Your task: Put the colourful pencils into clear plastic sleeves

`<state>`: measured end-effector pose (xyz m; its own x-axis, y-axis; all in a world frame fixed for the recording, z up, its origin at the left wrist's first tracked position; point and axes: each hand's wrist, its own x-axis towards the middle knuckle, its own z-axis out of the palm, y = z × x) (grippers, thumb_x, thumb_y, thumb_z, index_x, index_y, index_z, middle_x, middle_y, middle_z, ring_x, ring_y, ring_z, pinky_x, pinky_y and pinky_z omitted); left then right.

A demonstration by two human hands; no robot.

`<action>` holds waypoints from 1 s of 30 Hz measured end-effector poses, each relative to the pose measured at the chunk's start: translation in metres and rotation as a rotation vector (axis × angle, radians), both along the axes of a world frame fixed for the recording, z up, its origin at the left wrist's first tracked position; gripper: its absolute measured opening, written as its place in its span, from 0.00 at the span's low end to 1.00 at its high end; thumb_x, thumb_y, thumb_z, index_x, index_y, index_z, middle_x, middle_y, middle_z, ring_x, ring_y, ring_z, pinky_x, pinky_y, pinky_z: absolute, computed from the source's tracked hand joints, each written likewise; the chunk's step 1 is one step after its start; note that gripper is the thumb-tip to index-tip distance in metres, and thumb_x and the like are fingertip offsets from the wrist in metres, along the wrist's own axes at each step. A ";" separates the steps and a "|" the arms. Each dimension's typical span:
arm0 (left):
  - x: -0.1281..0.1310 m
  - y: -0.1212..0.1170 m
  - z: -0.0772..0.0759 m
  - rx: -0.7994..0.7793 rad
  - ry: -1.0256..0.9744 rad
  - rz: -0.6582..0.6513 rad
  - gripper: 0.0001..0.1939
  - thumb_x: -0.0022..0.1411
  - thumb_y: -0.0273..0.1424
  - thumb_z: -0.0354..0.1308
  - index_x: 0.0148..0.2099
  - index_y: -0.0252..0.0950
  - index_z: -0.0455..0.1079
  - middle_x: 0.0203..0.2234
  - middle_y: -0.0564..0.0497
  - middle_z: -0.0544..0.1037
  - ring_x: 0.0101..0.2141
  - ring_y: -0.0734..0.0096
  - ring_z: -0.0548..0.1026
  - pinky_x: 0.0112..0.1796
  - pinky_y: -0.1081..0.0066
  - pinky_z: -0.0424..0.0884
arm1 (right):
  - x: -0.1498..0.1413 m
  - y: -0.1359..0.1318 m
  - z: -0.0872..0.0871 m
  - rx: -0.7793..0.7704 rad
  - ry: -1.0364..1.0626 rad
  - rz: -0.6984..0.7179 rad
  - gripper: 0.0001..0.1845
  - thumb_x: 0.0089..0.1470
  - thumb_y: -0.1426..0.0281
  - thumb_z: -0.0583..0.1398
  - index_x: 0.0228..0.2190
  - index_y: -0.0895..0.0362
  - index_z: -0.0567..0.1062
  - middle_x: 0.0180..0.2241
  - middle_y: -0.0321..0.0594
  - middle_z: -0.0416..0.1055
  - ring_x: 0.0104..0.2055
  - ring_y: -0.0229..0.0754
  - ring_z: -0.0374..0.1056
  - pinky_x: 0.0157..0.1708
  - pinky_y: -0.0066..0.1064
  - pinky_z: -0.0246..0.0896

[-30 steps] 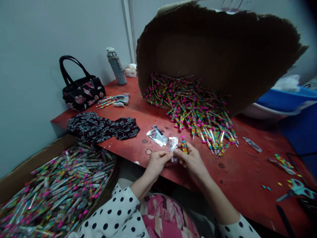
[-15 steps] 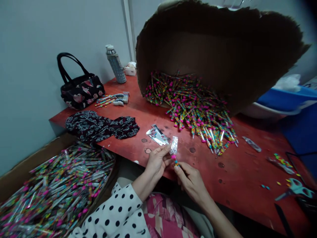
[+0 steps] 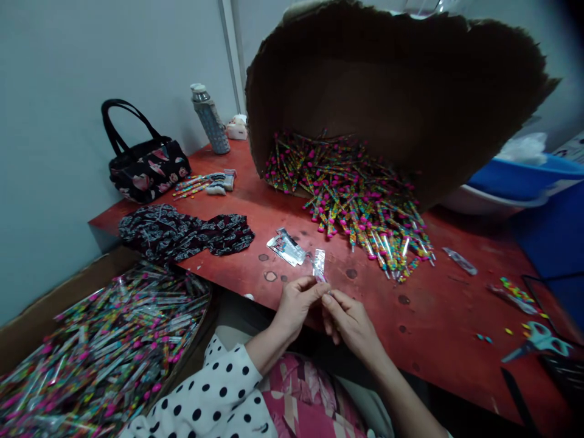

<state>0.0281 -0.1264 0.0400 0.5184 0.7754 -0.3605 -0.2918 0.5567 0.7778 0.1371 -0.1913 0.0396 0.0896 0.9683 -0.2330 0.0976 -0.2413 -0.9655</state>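
Observation:
My left hand [image 3: 295, 304] pinches a clear plastic sleeve [image 3: 319, 261] near the table's front edge; its flat end sticks up beyond the fingers. My right hand [image 3: 352, 317] is closed against the left fingertips, pinching the lower end of a candy-filled tube that the fingers now almost wholly hide. Just beyond the left hand, a small stack of flat clear and silvery sleeves [image 3: 286, 248] lies on the table. Farther back, a heap of thin tubes [image 3: 356, 201] with coloured candies and pink caps spills out of a tipped cardboard box [image 3: 392, 91].
At lower left, a carton holds many wrapped tubes [image 3: 123, 340]. A dark patterned cloth [image 3: 182, 231], a handbag [image 3: 148, 170] and a bottle [image 3: 212, 125] occupy the left of the red table [image 3: 255, 201]. Scissors [image 3: 538, 342], loose candies [image 3: 515, 289] and blue basins [image 3: 524, 176] are at right.
My right hand has moved up to meet my left fingertips. The pink-capped tube that showed between the hands is now mostly covered, having moved up toward the sleeve.

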 end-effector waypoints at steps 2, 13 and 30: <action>-0.001 0.001 0.000 -0.007 -0.020 -0.015 0.14 0.47 0.39 0.63 0.27 0.32 0.68 0.15 0.54 0.70 0.15 0.77 0.67 0.20 0.75 0.63 | -0.001 -0.001 -0.002 -0.001 0.124 -0.001 0.17 0.55 0.55 0.52 0.26 0.56 0.65 0.16 0.29 0.63 0.12 0.30 0.57 0.11 0.21 0.50; -0.001 -0.007 -0.002 -0.044 -0.111 -0.022 0.14 0.50 0.39 0.60 0.28 0.34 0.63 0.13 0.57 0.66 0.12 0.74 0.67 0.14 0.74 0.63 | -0.009 -0.011 -0.012 0.077 0.354 -0.216 0.14 0.50 0.61 0.59 0.34 0.54 0.63 0.23 0.34 0.71 0.16 0.32 0.63 0.12 0.21 0.58; -0.082 0.006 0.003 -0.003 0.060 0.591 0.15 0.44 0.37 0.65 0.30 0.32 0.69 0.23 0.53 0.75 0.24 0.75 0.73 0.27 0.76 0.69 | 0.010 0.026 -0.002 0.171 -0.139 0.116 0.07 0.55 0.65 0.55 0.35 0.55 0.66 0.28 0.38 0.72 0.27 0.39 0.70 0.26 0.29 0.66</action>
<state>-0.0536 -0.1207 0.0431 -0.0218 0.9255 -0.3781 -0.5087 0.3153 0.8012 0.1467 -0.1651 0.0376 -0.0048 0.9983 -0.0579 0.2498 -0.0549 -0.9667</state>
